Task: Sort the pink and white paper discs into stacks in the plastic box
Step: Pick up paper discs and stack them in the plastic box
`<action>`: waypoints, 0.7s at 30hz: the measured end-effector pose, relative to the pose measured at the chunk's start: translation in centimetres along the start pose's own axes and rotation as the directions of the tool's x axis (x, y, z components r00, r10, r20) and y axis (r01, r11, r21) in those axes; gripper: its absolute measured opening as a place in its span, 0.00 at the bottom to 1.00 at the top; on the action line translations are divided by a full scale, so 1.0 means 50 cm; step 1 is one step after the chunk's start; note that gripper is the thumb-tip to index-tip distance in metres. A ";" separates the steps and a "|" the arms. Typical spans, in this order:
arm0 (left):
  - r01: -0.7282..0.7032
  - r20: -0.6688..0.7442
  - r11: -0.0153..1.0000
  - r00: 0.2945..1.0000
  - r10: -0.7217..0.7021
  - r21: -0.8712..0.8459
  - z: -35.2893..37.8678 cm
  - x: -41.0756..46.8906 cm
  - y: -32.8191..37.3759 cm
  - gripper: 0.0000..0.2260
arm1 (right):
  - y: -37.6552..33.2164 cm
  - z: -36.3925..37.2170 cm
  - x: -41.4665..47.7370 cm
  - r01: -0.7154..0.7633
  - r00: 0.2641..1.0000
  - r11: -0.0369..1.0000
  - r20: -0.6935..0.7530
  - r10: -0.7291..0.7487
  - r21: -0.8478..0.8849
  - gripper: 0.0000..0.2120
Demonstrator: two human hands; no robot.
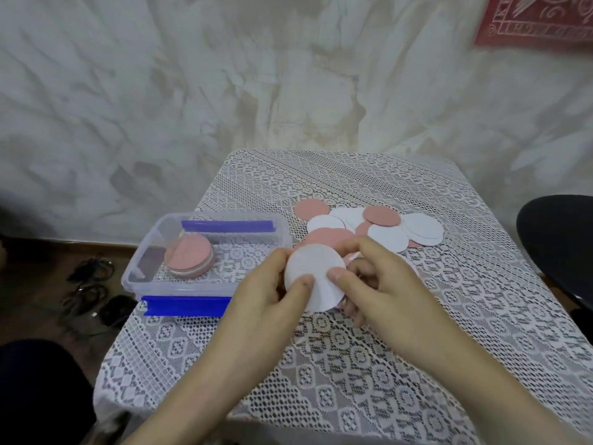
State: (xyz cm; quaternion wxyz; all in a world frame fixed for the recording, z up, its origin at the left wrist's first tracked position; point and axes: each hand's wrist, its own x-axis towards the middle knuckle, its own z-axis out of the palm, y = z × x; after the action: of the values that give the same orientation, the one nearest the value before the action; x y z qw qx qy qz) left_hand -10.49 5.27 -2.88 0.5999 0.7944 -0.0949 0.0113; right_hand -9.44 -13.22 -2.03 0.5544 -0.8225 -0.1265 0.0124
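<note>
Up over the lace tablecloth (353, 364) with both hands together, pinching a single white disc (313, 268) between them. On its left edge, the left hand (266, 287), fingers curled round behind, thumb pressed flat on the face. On its right edge, the right hand (382, 284), thumb on top, fingers tucked in behind. Disc held clear of the cloth, tilted, face up toward the camera. A sliver of pink peeking out behind it by the right fingers; one more disc or several, impossible to tell. Just left of the grip, close by the left knuckles, the clear plastic box (141, 261), open-topped, with a blue clip (186, 305) along its near side and another along the far side. Inside, at the end farther from the grip, a stack of pink discs (189, 255) lying flat, a pale edge showing low down in it. Beyond the grip and a little to the right, the loose pile (382, 226) of pink and white discs, overlapping, spread on the cloth, the nearest pink one just behind the fingertips. Far off to the left, down on the floor, a tangle of dark cables (90, 284). Far right of the grip, a dark rounded seat (558, 245) beside the table.
</note>
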 end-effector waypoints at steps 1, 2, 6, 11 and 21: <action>0.012 -0.013 1.000 1.000 -0.012 0.005 -0.015 0.001 0.000 0.06 | -0.008 0.008 0.010 0.005 1.000 1.000 0.022 -0.005 0.000 0.06; 0.024 -0.023 1.000 0.999 -0.024 0.014 -0.030 0.003 -0.001 0.06 | -0.016 0.018 0.021 0.006 0.999 1.000 0.039 -0.006 0.001 0.06; 0.089 -0.048 0.995 0.995 -0.087 0.042 -0.102 0.007 -0.014 0.07 | -0.040 0.070 0.069 0.016 0.997 0.999 0.079 -0.013 -0.043 0.06; 0.125 -0.188 0.980 0.978 -0.095 0.156 -0.201 0.009 -0.026 0.06 | -0.073 0.133 0.128 -0.049 0.992 0.998 0.111 0.053 -0.037 0.03; 0.179 -0.400 0.851 0.916 0.039 0.493 -0.322 -0.003 -0.054 0.08 | -0.099 0.258 0.253 -0.110 0.979 0.979 0.149 0.136 -0.171 0.04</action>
State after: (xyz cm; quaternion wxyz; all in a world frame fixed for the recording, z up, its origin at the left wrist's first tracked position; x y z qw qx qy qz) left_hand -8.65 21.39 -0.94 0.3695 0.9105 0.0644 0.1741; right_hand -0.22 3.06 -0.94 0.4719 -0.8675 -0.1196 0.1024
